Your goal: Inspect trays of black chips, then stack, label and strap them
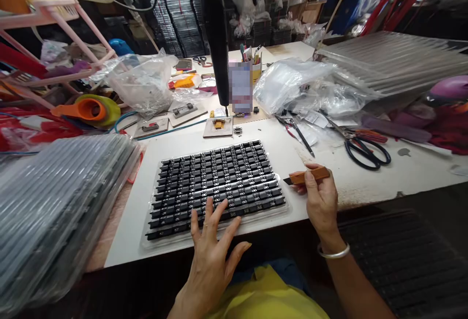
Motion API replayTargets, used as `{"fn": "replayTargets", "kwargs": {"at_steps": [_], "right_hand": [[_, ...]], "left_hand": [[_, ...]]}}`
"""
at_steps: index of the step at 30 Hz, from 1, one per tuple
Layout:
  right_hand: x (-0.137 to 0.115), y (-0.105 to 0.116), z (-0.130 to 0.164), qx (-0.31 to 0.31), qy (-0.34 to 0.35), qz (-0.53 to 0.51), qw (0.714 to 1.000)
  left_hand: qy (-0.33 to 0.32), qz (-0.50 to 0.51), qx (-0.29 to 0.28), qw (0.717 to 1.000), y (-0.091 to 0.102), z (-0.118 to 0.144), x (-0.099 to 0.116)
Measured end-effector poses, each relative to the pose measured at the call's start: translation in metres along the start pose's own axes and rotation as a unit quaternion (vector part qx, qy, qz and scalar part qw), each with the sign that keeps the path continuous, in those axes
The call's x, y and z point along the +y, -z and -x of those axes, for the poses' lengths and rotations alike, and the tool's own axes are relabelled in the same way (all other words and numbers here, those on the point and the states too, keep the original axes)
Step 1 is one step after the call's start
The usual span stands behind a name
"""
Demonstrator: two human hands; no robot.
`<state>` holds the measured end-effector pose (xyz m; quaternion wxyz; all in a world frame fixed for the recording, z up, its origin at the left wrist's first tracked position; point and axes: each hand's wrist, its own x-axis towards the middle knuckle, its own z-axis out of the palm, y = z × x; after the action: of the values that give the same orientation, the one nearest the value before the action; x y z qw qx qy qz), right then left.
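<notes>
A clear plastic tray point(149, 243) filled with rows of small black components lies on the white table point(351, 178) in front of me. My left hand point(212, 246) rests flat with fingers spread on the tray's near edge, touching the black parts. My right hand point(320, 197) hovers just right of the tray, pinching a small brown stick-like tool point(309, 176) with a dark tip pointing toward the tray. A silver bangle sits on my right wrist.
A stack of clear trays point(54, 202) lies at the left. Black scissors point(365, 151), tweezers point(302, 136) and plastic bags point(292, 85) lie at the right. A small jig plate point(218, 126) sits under a black vertical tool point(217, 46). An orange tape dispenser point(87, 109) is far left.
</notes>
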<state>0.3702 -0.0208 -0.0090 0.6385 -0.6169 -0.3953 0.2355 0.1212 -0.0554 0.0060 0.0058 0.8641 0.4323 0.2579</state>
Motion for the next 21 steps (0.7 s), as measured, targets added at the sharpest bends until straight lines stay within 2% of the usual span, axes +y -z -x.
{"fn": "replayTargets", "kwargs": {"at_steps": [11, 16, 21], "right_hand": [[0.001, 0.002, 0.000, -0.018, -0.018, -0.034, 0.999], [0.000, 0.003, 0.000, -0.020, -0.006, -0.026, 0.999], [0.001, 0.003, 0.000, -0.017, 0.000, -0.018, 1.000]], "left_hand": [[-0.015, 0.010, -0.030, 0.999, -0.009, -0.013, 0.013], [-0.007, 0.020, -0.026, 0.999, -0.007, -0.011, 0.013], [0.007, 0.023, -0.001, 1.000, 0.000, -0.005, 0.005]]}}
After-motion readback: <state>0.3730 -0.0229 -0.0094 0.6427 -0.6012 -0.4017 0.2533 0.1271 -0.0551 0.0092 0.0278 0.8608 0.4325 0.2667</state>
